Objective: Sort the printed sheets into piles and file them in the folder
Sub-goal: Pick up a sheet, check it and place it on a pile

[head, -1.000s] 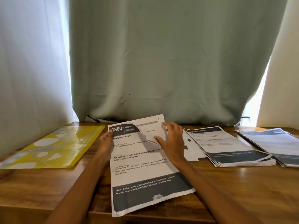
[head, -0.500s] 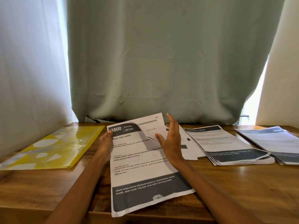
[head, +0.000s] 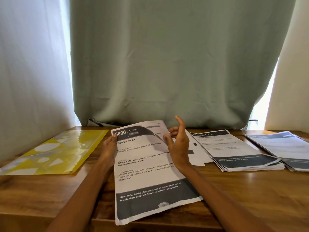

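Note:
A stack of printed sheets [head: 147, 166], topped by a "3800 Kitchen, Wash baby bottle" page, lies in front of me on the wooden table [head: 242, 195]. My left hand [head: 109, 145] grips its upper left edge, thumb on the page. My right hand [head: 178, 144] pinches the curled upper right corner of the top sheet between thumb and fingers, with the index finger raised. A yellow patterned folder [head: 55, 153] lies flat at the left. To the right sit a pile headed "Dressing table" [head: 237, 149] and another pile [head: 284, 148] at the far right.
A loose white sheet [head: 196, 156] lies between the held stack and the dressing-table pile. A grey-green curtain [head: 167, 64] hangs along the table's back edge, with white curtains on both sides. The table's front edge runs just below the stack.
My right hand has lifted off the page and turned upright, peeling the top sheet's upper right corner higher. My left hand has stayed on the left edge.

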